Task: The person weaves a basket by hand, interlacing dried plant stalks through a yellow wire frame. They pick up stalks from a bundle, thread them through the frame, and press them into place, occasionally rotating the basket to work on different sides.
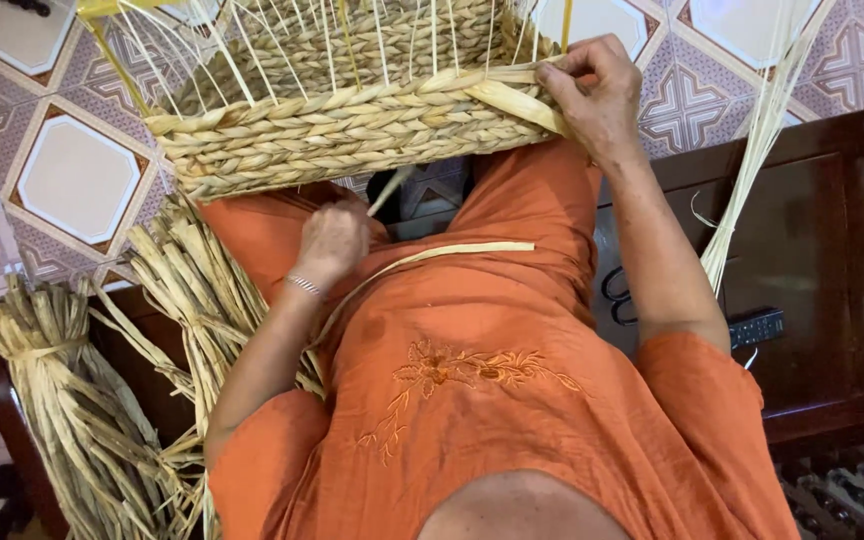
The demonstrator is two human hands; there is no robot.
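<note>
Rough matt straw basket (352, 130), glossy floor tiles (77, 180)

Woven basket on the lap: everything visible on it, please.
The basket is part-woven from thick braided tan straw-like fibre. Thin pale uprights rise bare above the finished rows, on a yellowish frame seen at the top. It rests tilted against the person's orange-clad knees, above the patterned tile floor. The right hand pinches a flat strand at its right corner; the left hand holds a loose strand below it, apparently not touching the basket.
</note>
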